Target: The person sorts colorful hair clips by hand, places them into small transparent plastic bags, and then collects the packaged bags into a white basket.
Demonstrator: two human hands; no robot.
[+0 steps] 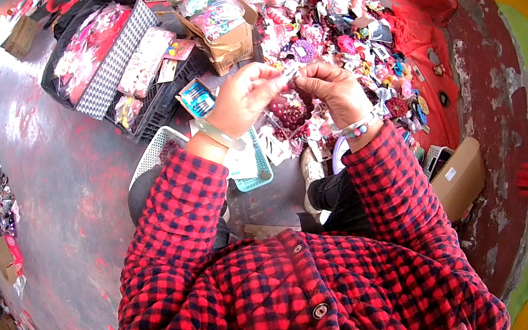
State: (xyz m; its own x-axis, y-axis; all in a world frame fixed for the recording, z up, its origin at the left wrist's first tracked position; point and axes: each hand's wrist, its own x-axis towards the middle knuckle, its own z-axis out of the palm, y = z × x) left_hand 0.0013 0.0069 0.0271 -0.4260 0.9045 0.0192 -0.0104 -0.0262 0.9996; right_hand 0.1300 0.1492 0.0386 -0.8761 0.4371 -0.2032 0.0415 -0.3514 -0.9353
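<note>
- Small pale item (290, 71): held up between both hands at the middle of the scene, above the near-left part of a heap of colourful pieces; too small and partly covered to tell its exact kind.
- Far left: a houndstooth box (119, 62) filled with packed red and pale goods; just right of it, a black crate (159, 109) bearing clear packs.
- Right of those: a white basket (148, 158) nearer the person, a small blue box (198, 99) of slim objects, and, farther off, a brown carton (232, 47) holding bagged goods.
- Left hand (240, 102): thumb and forefinger pinched together at the item's left side, other fingers loosely curled.
- Middle, near: a blue-green tray (256, 181) on the floor, below the hands.
- Right hand (339, 96): fingertips drawn together on the item's right side, the back of the hand hiding part of the grip.
- The step in hand looks like fine fingertip work on the item; the next move seems to call for a steady two-sided pinch and small finger shifts.
- Right: the heap (347, 45) spreads over red cloth (416, 5); nearer stands a cardboard box (459, 180).
</note>
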